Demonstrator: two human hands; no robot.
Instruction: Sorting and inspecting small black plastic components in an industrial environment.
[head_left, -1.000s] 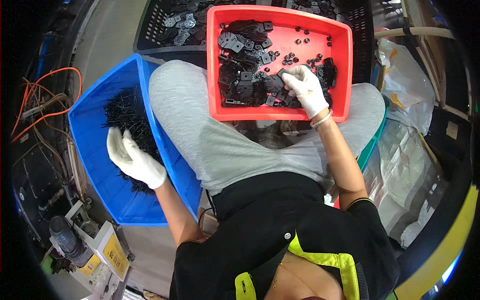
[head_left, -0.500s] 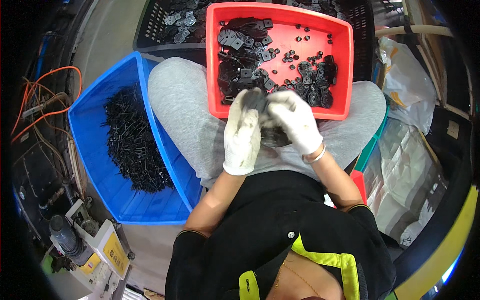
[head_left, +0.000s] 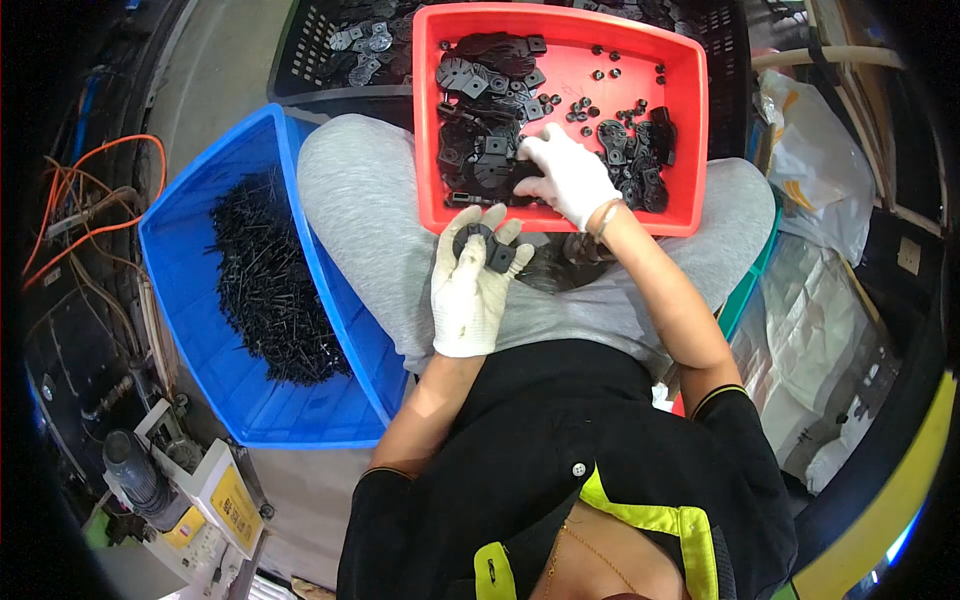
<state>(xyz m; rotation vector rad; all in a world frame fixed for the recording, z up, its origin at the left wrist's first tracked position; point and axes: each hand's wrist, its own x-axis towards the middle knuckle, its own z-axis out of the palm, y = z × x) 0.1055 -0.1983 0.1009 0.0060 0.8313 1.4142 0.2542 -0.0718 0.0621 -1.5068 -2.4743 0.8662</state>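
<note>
1. Just outside the red bin's [head_left: 650, 222] near edge, the left hand [head_left: 470, 285] grips a black part [head_left: 496, 253], long axis slanting away-left to near-right
2. Right hand [head_left: 575, 180] curls nearer the loose parts [head_left: 493, 148], just to its left; whether it's gripping one, can't tell

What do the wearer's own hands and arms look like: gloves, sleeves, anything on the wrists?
Left hand and right hand: white fabric gloves, the left one with a small dark smudge. Right wrist: a pale, thin bracelet. Forearms bare. Short black sleeves with thin yellow trim. No cables visible on either arm.
</note>
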